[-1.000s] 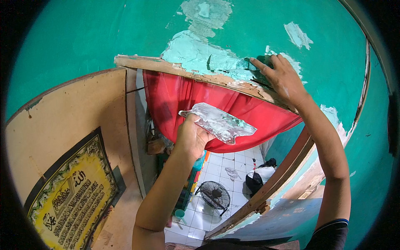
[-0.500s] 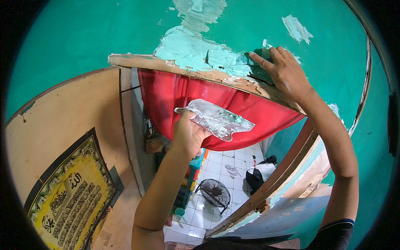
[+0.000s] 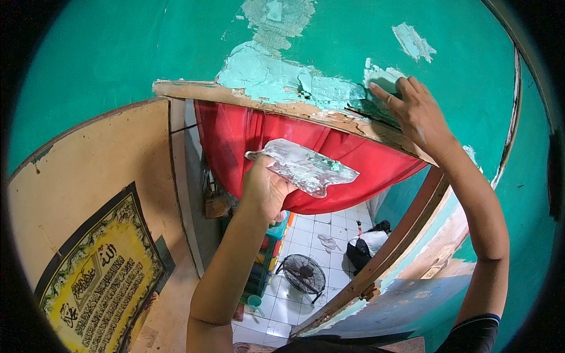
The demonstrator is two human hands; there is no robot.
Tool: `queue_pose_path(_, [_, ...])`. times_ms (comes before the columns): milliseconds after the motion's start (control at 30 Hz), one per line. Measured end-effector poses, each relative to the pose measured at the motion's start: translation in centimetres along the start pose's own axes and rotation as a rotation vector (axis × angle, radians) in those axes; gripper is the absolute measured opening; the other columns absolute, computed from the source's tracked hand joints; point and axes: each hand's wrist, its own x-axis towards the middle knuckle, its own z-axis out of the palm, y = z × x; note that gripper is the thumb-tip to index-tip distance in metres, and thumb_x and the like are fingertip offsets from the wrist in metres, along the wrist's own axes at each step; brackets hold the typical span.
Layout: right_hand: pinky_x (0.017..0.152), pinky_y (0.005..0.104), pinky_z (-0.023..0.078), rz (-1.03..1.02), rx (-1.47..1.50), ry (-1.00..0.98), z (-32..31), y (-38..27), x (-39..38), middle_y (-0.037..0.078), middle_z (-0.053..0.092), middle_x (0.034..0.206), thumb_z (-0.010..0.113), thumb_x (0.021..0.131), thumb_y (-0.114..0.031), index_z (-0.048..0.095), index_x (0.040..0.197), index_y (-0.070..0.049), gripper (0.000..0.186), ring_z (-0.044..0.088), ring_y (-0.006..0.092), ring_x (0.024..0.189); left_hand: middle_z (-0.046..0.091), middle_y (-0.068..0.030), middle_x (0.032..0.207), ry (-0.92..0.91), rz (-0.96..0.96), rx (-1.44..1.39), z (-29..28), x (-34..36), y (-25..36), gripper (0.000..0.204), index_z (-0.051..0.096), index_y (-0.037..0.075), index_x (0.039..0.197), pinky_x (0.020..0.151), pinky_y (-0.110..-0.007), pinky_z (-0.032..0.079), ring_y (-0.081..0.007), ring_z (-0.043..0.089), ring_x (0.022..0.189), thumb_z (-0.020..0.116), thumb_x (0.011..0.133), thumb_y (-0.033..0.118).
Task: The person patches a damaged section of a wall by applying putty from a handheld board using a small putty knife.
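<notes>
The bare left hand (image 3: 266,191) is held in front of the red fabric curtain (image 3: 376,170), its thumb laid on top in a grip. The bare left forearm (image 3: 226,265) is raised from below the curtain. The bare right hand (image 3: 422,115) is lifted above the curtain's right end, its index finger stretched leftward, its back marked by a whitish smear. The bare right arm (image 3: 482,206) is bent at the elbow, right of the curtain.
</notes>
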Motion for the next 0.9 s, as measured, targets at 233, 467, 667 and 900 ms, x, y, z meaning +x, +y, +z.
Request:
queue_pose_path(233, [0.077, 0.0417, 0.045, 0.127, 0.127, 0.053, -1.5, 0.8, -2.3, 0.013, 0.046, 0.09, 0.063, 0.085, -0.011, 0.059, 0.14, -0.019, 0.056, 0.047, 0.0311, 0.086, 0.052, -0.0238, 0.139, -0.005, -0.011, -0.019, -0.7, 0.3, -0.7, 0.05, 0.045, -0.007, 0.136, 0.111, -0.057, 0.039, -0.0372, 0.05, 0.131, 0.046, 0.092, 0.018])
queue_pose_path(467, [0.076, 0.0404, 0.045, 0.076, 0.096, 0.192, 0.6, -2.3, 0.8, 0.012, 0.046, 0.089, 0.073, 0.081, -0.021, 0.06, 0.138, -0.019, 0.058, 0.048, 0.0299, 0.085, 0.053, -0.0219, 0.135, -0.039, 0.005, -0.016, -0.8, 0.4, -0.7, 0.043, 0.046, -0.005, 0.131, 0.107, -0.059, 0.044, -0.0368, 0.054, 0.126, 0.045, 0.095, 0.019])
queue_pose_path(667, [0.076, 0.0401, 0.045, 0.109, 0.096, 0.196, 1.7, -4.0, 0.7, 0.011, 0.047, 0.09, 0.075, 0.079, -0.024, 0.06, 0.138, -0.019, 0.061, 0.049, 0.029, 0.085, 0.053, -0.0215, 0.135, -0.026, 0.001, -0.004, -0.6, 0.0, -0.9, 0.044, 0.044, -0.005, 0.133, 0.107, -0.059, 0.044, -0.0372, 0.054, 0.127, 0.045, 0.095, 0.019])
queue_pose_path(900, [0.077, 0.0412, 0.046, 0.158, 0.09, 0.155, 2.0, -2.4, -2.4, 0.012, 0.048, 0.094, 0.077, 0.078, -0.022, 0.06, 0.139, -0.022, 0.064, 0.05, 0.0299, 0.088, 0.052, -0.0248, 0.138, 0.009, -0.014, -0.016, 0.2, -0.1, -1.4, 0.05, 0.043, -0.008, 0.135, 0.111, -0.057, 0.04, -0.0388, 0.05, 0.131, 0.045, 0.092, 0.018])
